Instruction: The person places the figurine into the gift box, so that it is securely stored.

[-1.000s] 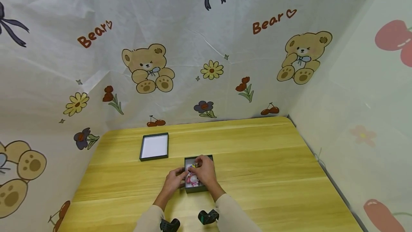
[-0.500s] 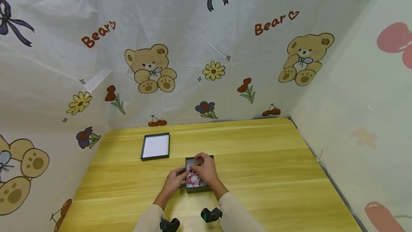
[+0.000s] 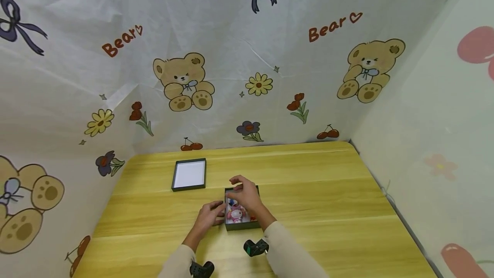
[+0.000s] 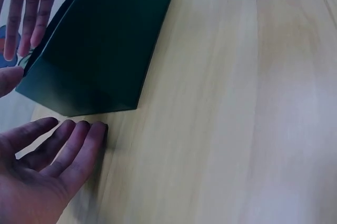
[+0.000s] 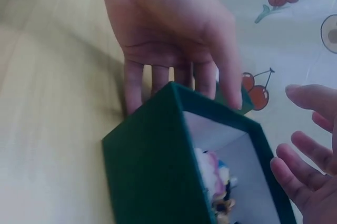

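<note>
A dark green box [image 3: 242, 226] sits uncovered on the table, with small toy figurines inside. One is a pink-and-white figurine [image 3: 236, 215]; a blue-and-white piece [image 3: 233, 203] lies just behind it. My right hand [image 3: 246, 194] is over the box's far part, fingers extended and nothing visible in them. In the right wrist view, that hand [image 5: 168, 29] spans the wall of the box [image 5: 152, 166]. Beside the box's left wall is my left hand [image 3: 208, 216], fingers loosely bent. The left wrist view shows this hand [image 4: 47, 166] apart from the box, holding nothing.
A shallow box lid [image 3: 189, 175], white inside with a dark rim, lies farther back on the left of the wood-grain table [image 3: 308, 200]. A bear-print sheet [image 3: 216, 33] rises behind the table, and another pale wall [image 3: 424, 119] borders it on the right.
My right hand has drawn up and away from the figurines, and its fingers have spread. More of the box's contents show now. The left hand stays by the left wall.
</note>
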The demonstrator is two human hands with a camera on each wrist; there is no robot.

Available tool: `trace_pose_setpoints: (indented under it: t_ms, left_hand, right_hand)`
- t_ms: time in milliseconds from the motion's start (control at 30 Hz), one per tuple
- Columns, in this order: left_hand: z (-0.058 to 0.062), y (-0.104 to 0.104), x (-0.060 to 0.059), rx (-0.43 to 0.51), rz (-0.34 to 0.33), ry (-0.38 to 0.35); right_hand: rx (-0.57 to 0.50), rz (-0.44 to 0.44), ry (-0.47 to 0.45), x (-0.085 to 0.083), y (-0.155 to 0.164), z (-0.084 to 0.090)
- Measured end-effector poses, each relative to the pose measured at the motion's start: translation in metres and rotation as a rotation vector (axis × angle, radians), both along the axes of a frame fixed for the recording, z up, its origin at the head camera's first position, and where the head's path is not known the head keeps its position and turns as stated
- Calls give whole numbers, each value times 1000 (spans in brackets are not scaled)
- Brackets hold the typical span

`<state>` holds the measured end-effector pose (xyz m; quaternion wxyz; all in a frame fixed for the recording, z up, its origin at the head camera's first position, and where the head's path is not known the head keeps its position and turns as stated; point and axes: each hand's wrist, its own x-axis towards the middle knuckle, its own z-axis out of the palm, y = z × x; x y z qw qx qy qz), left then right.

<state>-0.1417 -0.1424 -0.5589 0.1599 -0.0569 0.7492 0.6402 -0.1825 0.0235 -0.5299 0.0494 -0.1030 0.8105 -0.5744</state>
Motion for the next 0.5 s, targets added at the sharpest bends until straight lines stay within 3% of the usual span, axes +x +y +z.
trace_pose_setpoints:
  t_ms: [67,200,500]
  left_hand:
    - [3,-4,0,22,1,10]
    - [-9,-14,-6,69,35,18]
    - [4,-44,-17,83,110,58]
  right_hand:
    - [13,23,-2,-3,-1,4]
    - [20,60,-5,-10,-4,8]
    - [-12,105,-60,-25,-15,16]
